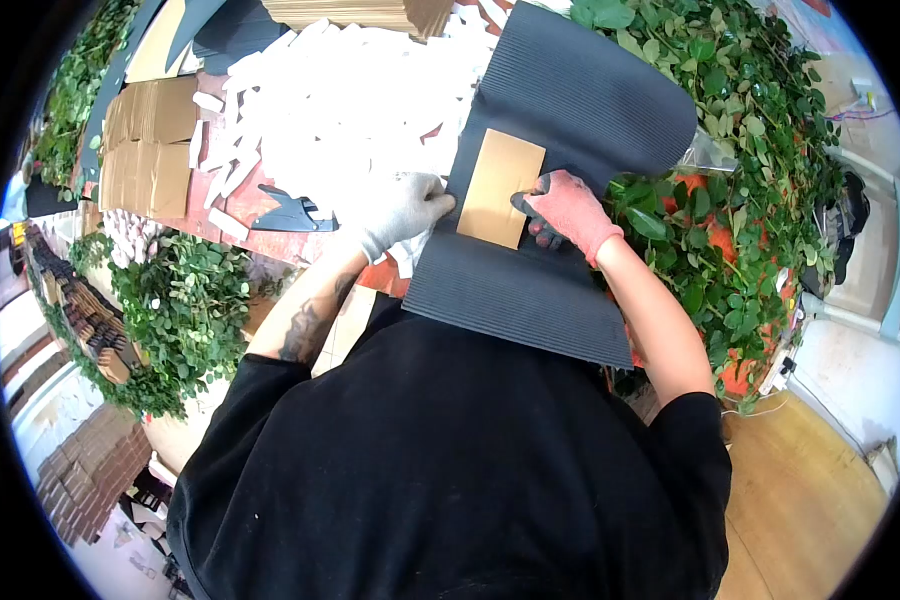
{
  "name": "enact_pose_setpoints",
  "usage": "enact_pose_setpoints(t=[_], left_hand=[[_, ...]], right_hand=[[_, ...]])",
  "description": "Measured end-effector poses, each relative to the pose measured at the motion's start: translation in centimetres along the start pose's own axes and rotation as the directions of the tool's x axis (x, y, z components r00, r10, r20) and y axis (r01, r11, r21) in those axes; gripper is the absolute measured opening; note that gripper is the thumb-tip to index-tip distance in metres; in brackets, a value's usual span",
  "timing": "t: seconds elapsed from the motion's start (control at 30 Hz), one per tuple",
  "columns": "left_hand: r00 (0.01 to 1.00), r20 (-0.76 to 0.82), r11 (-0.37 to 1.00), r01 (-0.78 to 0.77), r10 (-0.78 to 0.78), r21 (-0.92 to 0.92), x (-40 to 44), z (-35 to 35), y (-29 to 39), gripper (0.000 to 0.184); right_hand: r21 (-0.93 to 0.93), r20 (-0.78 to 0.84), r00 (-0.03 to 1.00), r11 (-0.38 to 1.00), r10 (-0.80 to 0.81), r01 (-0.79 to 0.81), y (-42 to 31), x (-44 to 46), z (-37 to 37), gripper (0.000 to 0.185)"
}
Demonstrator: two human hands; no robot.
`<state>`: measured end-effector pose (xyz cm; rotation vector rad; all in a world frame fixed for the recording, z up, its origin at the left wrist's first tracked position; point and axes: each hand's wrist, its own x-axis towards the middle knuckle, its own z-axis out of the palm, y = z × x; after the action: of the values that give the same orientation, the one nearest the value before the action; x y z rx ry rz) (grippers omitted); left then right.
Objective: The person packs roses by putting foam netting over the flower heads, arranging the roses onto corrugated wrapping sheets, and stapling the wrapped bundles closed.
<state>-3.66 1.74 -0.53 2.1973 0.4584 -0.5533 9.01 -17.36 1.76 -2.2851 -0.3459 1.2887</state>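
Note:
A black corrugated sheet (525, 290) lies in front of me, its far part curving over to the right. On it rests a flat brown cardboard piece (498, 190), slightly tilted. My left hand (407, 212), in a pale grey glove, is closed at the sheet's left edge beside the cardboard; its fingertips are partly hidden. My right hand (568, 212), in a pink glove with dark fingers, has its thumb and fingers closed at the cardboard's right edge. Left of my left hand lies a dark stapler-like tool (292, 212).
White paper strips (350, 110) are heaped on the red table (270, 240). Folded cardboard (148, 148) is stacked at the left, with more cardboard (360, 12) at the back. Green leafy stems (740, 110) crowd the right side, and another leafy bunch (185, 310) stands lower left.

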Motion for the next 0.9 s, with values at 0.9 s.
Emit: enact_pose_setpoints(t=[0.9], left_hand=[[0.711, 0.341, 0.405, -0.655, 0.614, 0.638, 2.3, -1.9, 6.5, 0.044]], right_hand=[[-0.415, 0.448, 0.801, 0.701, -0.398, 0.580, -5.6, 9.9, -11.6, 0.054]])
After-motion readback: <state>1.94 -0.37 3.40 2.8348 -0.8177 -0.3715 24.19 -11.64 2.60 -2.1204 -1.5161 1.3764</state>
